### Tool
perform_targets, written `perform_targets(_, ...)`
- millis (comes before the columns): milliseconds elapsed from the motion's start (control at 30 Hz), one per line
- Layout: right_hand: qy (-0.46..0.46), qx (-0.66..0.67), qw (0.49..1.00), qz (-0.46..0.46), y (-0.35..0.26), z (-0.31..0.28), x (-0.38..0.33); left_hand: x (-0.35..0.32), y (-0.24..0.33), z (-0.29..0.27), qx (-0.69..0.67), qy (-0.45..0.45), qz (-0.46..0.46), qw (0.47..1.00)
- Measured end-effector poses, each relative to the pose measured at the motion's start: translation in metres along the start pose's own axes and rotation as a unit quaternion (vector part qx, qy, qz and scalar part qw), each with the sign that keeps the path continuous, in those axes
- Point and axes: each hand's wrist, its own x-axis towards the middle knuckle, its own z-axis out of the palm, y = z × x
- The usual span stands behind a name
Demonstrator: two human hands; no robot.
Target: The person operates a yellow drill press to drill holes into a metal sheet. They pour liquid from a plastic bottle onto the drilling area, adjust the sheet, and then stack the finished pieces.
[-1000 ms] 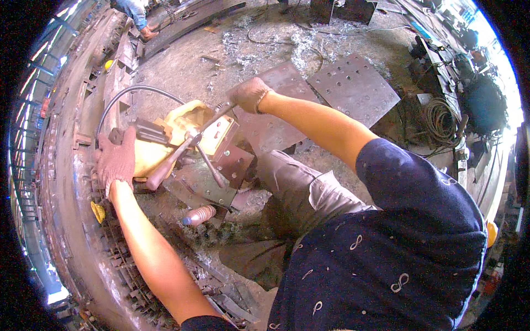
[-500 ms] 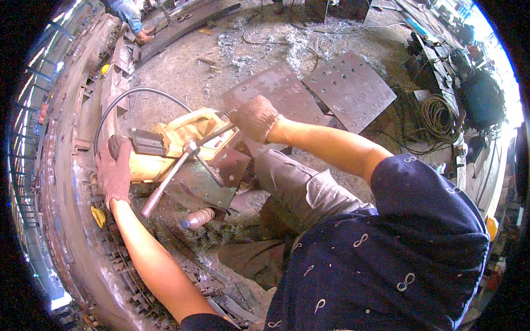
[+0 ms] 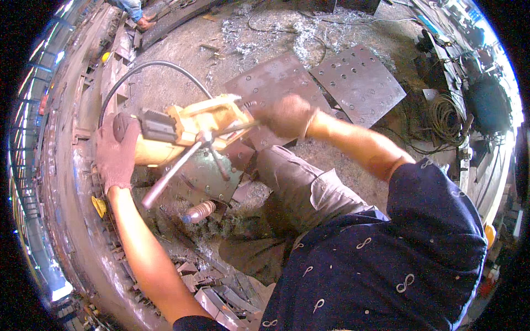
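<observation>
A yellow magnetic drill (image 3: pixel 212 118) with a dark motor part lies left of centre, over a steel plate (image 3: pixel 207 174) with holes. My left hand (image 3: pixel 117 154), in a brownish knit glove, is wrapped over the drill's left end, around a dark round cap. My right hand (image 3: pixel 290 116), gloved alike and blurred by motion, is closed at the outer end of one spoke of the drill's feed handle (image 3: pixel 204 138). Two other spokes point down from its hub, one long towards the lower left. A flexible grey conduit (image 3: pixel 149 65) arches over the drill.
Two drilled steel plates (image 3: pixel 359 85) lie on the floor beyond my right hand. Below the drill is a ribbed bottle (image 3: pixel 200 212). Coiled cable (image 3: pixel 443 118) sits at right, metal shavings (image 3: pixel 306 41) at the far side. Another person's leg (image 3: pixel 132 10) shows at upper left.
My right hand has moved right relative to the drill, and more of the spoke shows beside it. The feed handle looks slightly turned. The whole view has shifted a little; my left hand stays on the drill.
</observation>
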Motion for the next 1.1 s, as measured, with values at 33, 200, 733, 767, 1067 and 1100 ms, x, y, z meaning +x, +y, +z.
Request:
perform_targets(33,-0.034,-0.036,0.999,0.022,0.02,-0.012,0.017,0.0,0.023,-0.003,0.019,-0.005,-0.037,0.999)
perform_targets(200,-0.062,-0.124,0.99,0.024,0.07,-0.051,0.087,-0.01,0.084,-0.006,0.099,0.016,-0.181,0.978)
perform_targets(733,0.044,0.05,0.994,0.085,0.017,0.016,-0.053,0.028,0.043,0.024,-0.077,0.039,0.118,0.989)
perform_targets(767,0.013,0.053,0.995,0.078,0.026,0.015,-0.049,0.021,0.049,0.017,-0.08,0.038,0.11,0.99)
perform_targets(1067,0.005,-0.066,0.998,0.023,0.13,-0.031,0.037,-0.019,0.146,-0.007,-0.003,0.059,-0.089,0.994)
perform_targets(1100,-0.004,-0.078,0.996,0.042,0.141,-0.03,0.041,-0.019,0.157,-0.004,0.009,0.058,-0.091,0.994)
